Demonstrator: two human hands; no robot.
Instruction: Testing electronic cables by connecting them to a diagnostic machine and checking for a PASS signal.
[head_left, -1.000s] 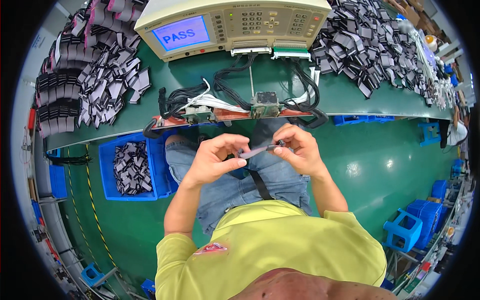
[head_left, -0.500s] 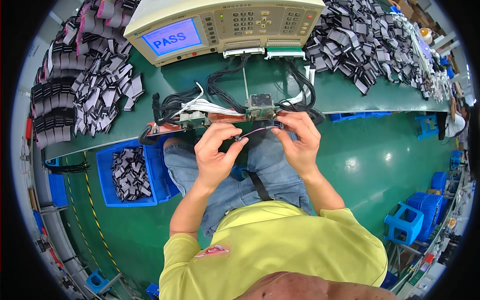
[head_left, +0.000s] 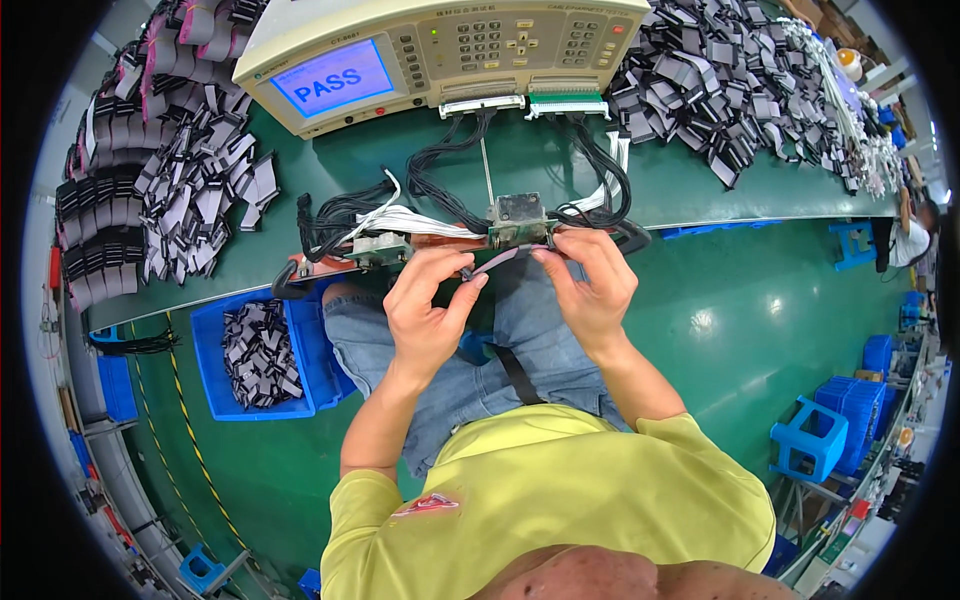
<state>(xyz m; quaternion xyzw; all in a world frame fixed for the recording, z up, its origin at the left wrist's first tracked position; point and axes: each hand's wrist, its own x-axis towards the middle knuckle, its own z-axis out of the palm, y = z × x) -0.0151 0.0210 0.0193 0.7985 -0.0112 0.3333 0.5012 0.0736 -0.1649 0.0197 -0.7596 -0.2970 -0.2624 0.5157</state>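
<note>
Green worktop (head_left: 380, 150) fills the upper background, carrying a cream tester (head_left: 520, 75) with a lit screen (head_left: 335, 80). Directly in front of the tester, at the worktop's near edge, a short grey ribbon cable (head_left: 500, 259) is held between both hands, sloping up to the right. By its position, the step in hand looks like presenting the cable's right end to the clear-topped fixture block (head_left: 520, 210) before the tester; fingers hide whether they touch. The next move would call for squaring that end to the block. The left hand (head_left: 428, 300) pinches the cable's left end between thumb and forefinger; the right hand (head_left: 598, 290) grips its right end, fingertips closed together. Black wires (head_left: 440, 172) run from tester to block. Left of the tester lies one cable heap (head_left: 205, 190), right of it another pile (head_left: 710, 95).
</note>
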